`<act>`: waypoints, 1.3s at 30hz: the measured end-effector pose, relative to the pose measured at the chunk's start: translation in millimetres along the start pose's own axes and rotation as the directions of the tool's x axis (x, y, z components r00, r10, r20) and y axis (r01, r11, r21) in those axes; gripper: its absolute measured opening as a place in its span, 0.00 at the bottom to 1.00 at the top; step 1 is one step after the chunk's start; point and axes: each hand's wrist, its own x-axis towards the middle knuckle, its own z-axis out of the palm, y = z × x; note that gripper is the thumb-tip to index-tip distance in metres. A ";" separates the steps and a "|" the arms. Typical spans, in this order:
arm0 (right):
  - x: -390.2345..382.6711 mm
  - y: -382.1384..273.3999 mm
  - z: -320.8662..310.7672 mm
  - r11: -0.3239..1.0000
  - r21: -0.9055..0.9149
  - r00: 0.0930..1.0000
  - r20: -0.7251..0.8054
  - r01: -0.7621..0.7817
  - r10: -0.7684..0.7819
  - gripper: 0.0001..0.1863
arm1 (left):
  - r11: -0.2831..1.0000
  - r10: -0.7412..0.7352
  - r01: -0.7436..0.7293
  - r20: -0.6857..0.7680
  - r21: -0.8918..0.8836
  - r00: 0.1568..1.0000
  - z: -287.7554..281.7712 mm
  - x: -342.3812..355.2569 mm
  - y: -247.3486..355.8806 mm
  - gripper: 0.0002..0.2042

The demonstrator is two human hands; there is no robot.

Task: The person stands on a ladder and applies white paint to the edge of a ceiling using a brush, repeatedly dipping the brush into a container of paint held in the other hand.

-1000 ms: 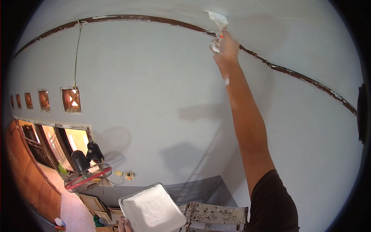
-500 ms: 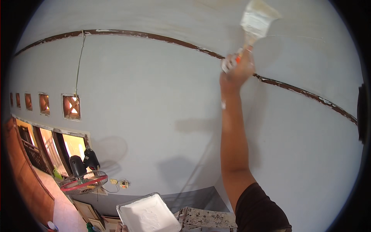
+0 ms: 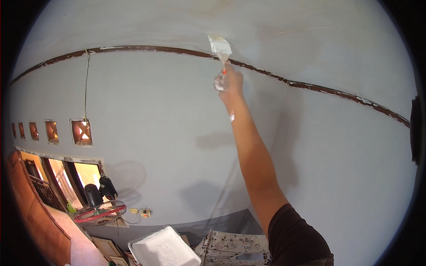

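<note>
Gray wall (image 3: pixel 151 111) has brn trim (image 3: pixel 155 48), w/ fan (image 3: pixel 101 216) nr bright window (image 3: pixel 88 172).

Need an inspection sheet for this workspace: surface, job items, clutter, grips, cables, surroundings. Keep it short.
Surface: pale grey wall; dark trim with patchy white smears.
Job items: paintbrush raised, bristles above the trim, contact unclear; pale tray below, holding white paint.
Clutter: paint-spattered platform right of the tray; framed panels low on the left.
Grips: right hand closed on the brush handle, white-smeared; left hand not in view.
Cables: cord hanging from the trim; thin cable beside wall sockets.
Surroundings: red-ringed fan, window, wooden door.
</note>
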 end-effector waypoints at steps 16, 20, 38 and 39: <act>-204.9 -196.9 -1.4 0.925 -0.085 0.929 0.030 0.370 -0.369 0.13 | 0.947 0.240 -0.222 0.050 -0.230 0.970 27.6 17.1 2.2 0.25; -219.7 -189.3 -13.1 0.877 -0.114 0.881 -0.029 0.466 -0.472 0.15 | 0.984 0.175 -0.168 0.181 -0.055 0.968 38.8 -11.6 80.2 0.26; -101.4 -114.6 -25.0 0.764 -0.008 0.760 0.110 0.645 -0.640 0.23 | 0.985 0.058 -0.049 0.049 -0.164 0.997 39.1 -43.8 84.0 0.27; -110.6 -112.6 -25.9 0.750 0.035 0.744 0.100 0.661 -0.661 0.22 | 0.984 0.075 -0.068 0.041 -0.163 0.996 41.2 -46.6 86.9 0.27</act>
